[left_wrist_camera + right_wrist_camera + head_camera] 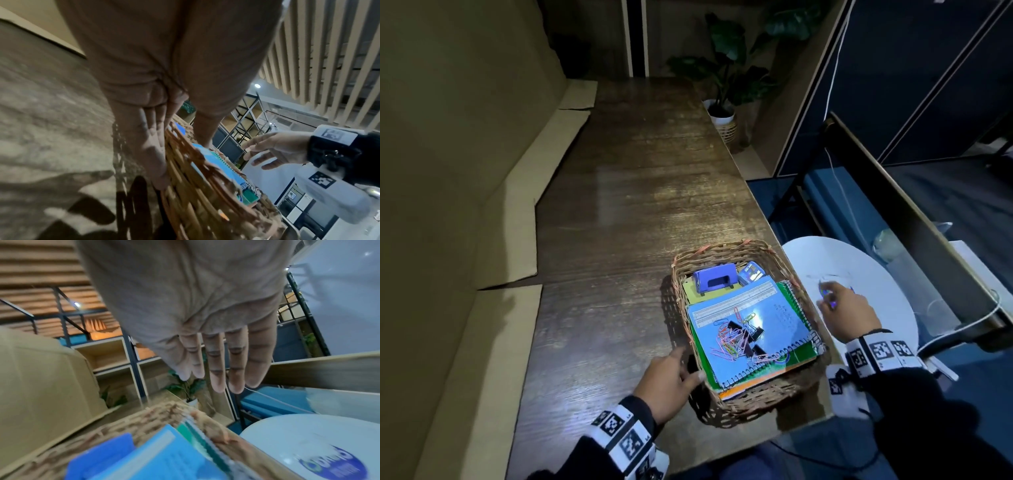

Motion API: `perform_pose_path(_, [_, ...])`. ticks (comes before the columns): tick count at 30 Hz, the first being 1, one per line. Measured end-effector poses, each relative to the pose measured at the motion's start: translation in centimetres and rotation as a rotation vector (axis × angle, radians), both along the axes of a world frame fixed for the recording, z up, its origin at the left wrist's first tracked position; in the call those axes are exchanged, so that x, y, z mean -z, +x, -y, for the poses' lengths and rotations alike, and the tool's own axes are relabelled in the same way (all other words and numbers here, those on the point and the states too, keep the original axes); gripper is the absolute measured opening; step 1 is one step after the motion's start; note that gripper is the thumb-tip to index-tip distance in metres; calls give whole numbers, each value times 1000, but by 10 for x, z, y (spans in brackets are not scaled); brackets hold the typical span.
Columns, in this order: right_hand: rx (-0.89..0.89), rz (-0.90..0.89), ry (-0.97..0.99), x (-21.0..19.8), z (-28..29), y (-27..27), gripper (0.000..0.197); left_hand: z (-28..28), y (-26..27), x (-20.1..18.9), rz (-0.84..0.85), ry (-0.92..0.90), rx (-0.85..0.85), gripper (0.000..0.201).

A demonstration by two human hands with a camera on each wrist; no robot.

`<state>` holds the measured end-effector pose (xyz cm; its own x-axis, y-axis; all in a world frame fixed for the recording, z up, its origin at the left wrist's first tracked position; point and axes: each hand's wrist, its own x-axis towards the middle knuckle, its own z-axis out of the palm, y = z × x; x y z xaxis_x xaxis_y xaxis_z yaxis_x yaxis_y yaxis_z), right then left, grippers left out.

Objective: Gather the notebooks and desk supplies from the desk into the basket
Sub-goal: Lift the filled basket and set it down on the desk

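Fingers of our left hand [667,383] lie straight against the outer wall of the wicker basket [753,401], thumb at its rim — an open grip, pressing rather than clasping. Just inside that rim sit the stacked notebooks [750,329], with paper clips [729,342] and a blue hole punch [714,281] on top. Beyond the basket's far side our right hand [846,308] hovers over a white round table [887,274], fingers spread — holding nothing.
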<state>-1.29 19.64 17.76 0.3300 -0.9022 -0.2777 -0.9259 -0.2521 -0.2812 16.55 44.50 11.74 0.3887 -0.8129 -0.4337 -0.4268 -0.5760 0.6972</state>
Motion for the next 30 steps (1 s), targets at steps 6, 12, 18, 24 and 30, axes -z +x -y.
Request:
perform_pose_path(6, [-70,-168,319,34,10,-26,45,6,-19,7,-158,-11,-58,43])
perform_pose_path(12, [95,168,713,59,5,-53,50,5,-35,5,-289,-70,-137,63])
perform_pose_path(18, [160,354,782,67,1,-56,57,9,-46,10,-308,-102,-202,80])
perform_pose_path(24, [312,513,911,72,1,-57,48,10,-42,12,-374,-164,-337,79])
perform_pose_path(30, [281,591,932,51,22,-34,51,30,-19,-1,-402,-161,-349,71])
